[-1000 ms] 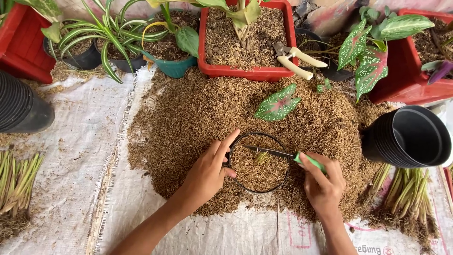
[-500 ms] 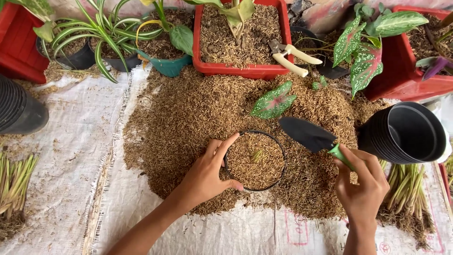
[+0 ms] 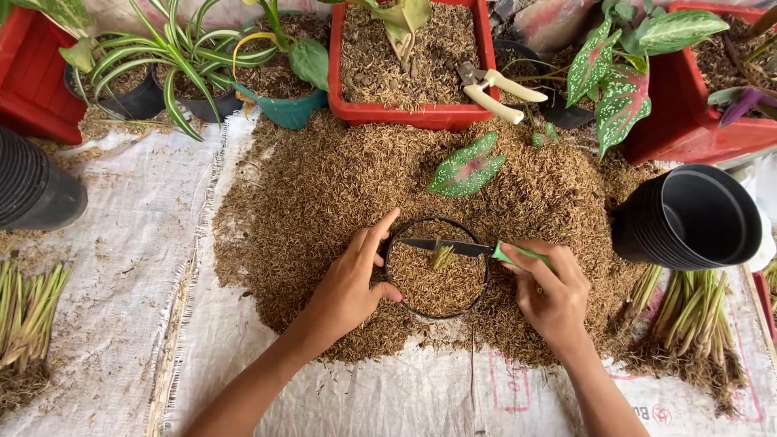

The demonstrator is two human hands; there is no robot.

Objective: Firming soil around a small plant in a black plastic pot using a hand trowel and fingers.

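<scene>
A small black pot (image 3: 391, 285), filled with brown husk mix, sits sunk in the husk pile (image 3: 324, 186). A small green shoot (image 3: 441, 257) stands in its middle. My left hand (image 3: 350, 283) cups the pot's left rim, thumb and fingers around it. My right hand (image 3: 550, 290) grips a green-handled trowel (image 3: 453, 247), whose dark blade lies flat across the pot's top, just above the shoot.
A stack of black pots (image 3: 688, 217) lies right of the pile, another stack (image 3: 32, 186) at far left. Red planters (image 3: 413, 61) with plants, pruning shears (image 3: 494, 85) and a spotted leaf (image 3: 468, 166) lie behind. Bundles of cut shoots (image 3: 684, 311) rest on the white sacking (image 3: 121, 275).
My right hand swung the trowel from a raised position over the pile back down, laying its blade across the pot. My left hand stayed on the pot rim.
</scene>
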